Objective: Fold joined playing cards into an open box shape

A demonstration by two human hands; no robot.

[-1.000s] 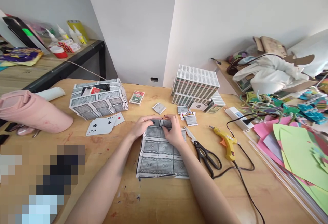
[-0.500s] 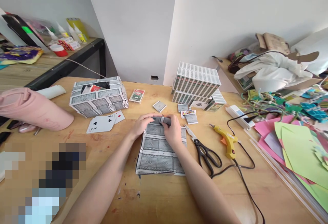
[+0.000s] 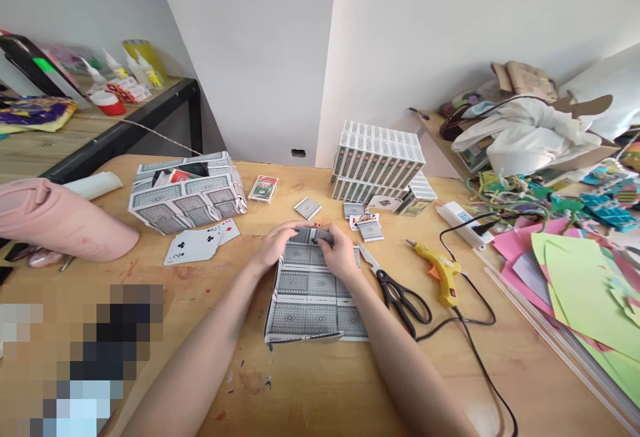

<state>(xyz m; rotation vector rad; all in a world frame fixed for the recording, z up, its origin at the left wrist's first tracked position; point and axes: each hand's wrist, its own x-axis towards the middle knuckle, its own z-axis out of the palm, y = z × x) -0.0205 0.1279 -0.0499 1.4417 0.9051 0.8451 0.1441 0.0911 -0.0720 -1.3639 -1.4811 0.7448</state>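
Observation:
A panel of joined playing cards [image 3: 307,284], backs up in grey patterned rows, lies on the table before me, with a raised edge along its left and far sides. My left hand [image 3: 274,248] curls round the far left corner, its fingers along the far edge. My right hand [image 3: 340,250] pinches the raised far flap [image 3: 306,235] between thumb and fingers. Folded cards [image 3: 371,230] lie beyond the right hand, and another folded card [image 3: 307,208] lies behind the panel. To the right are black-handled scissors [image 3: 400,294], partly open.
A yellow glue gun [image 3: 443,274] with its cord lies right of the scissors. A card-covered box [image 3: 187,194], loose playing cards [image 3: 193,247] and a pink roll [image 3: 65,220] are at left. Stacked card packs [image 3: 377,160] stand behind; a power strip [image 3: 463,224] and coloured paper [image 3: 585,297] are at right.
The whole view has shifted slightly. Both hands stay at the panel's far edge, with the right thumb and fingers moved a little along the flap.

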